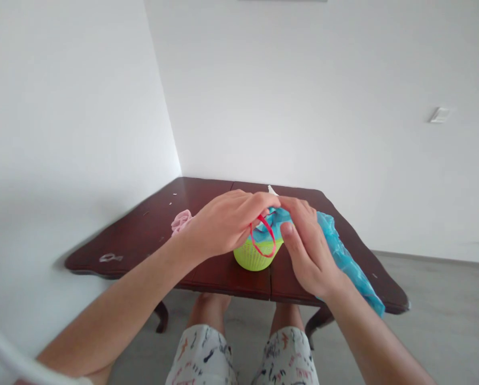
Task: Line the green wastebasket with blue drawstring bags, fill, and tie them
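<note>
A small lime-green basket [252,256] with a perforated wall stands near the table's front edge. Blue plastic film [265,233] lines its top and shows between my hands. My left hand [229,222] is over the basket's left side, its fingers bent and closed around a red loop of string [272,235], which hangs in front of the basket. My right hand [308,248] is at the basket's right side with thumb and fingers apart, its fingertips meeting those of my left hand. The fingertips partly hide the basket's top.
The dark wooden table [231,280] stands against white walls. Crumpled blue plastic [349,264] reaches over its right front edge. Pink cloth [180,221] lies left, partly behind my left hand. A small whitish piece [111,258] is near the left edge. Something white [271,190] pokes up behind my hands.
</note>
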A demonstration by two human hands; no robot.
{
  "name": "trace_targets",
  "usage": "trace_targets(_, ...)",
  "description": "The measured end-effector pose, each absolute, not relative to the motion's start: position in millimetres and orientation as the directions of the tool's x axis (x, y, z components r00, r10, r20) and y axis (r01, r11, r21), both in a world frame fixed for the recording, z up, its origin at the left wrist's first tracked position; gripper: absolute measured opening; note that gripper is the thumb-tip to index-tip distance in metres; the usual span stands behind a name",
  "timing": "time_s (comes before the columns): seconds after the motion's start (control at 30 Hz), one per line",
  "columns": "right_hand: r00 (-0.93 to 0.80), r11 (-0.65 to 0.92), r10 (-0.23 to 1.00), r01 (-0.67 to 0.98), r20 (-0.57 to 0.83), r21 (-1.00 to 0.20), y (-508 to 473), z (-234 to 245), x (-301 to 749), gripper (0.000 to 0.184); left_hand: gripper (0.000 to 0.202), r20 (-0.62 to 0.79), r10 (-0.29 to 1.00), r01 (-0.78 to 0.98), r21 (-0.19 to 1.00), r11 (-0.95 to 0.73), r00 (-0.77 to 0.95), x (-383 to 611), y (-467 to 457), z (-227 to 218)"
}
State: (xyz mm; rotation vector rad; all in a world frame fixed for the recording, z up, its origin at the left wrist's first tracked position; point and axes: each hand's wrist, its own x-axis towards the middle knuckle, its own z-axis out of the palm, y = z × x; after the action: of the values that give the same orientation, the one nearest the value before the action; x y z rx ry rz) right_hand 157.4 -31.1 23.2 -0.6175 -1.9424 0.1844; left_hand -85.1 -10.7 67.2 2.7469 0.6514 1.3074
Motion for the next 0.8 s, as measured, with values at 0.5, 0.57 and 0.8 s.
trace_targets(0.5,-0.221,0.442,0.843,-0.235,0.490,-0.866,28,21,143,0.052,0.070,0.716,0.161,0.127,0.101,-0.987,0.679,-73,-10,43)
trace_targets(0.57,-0.107,0.417,0.885,-0.256,0.454,-0.872,45,20,151,0.049,0.069,0.694,0.196,0.051,0.224,-0.973,0.693,-72,-15,33)
trace_targets(0.8,0.067,0.329,0.944,-0.239,0.322,-0.914,97,-5,174,0.059,0.048,0.650,0.498,0.020,0.597,-0.802,0.573,-79,-23,-24)
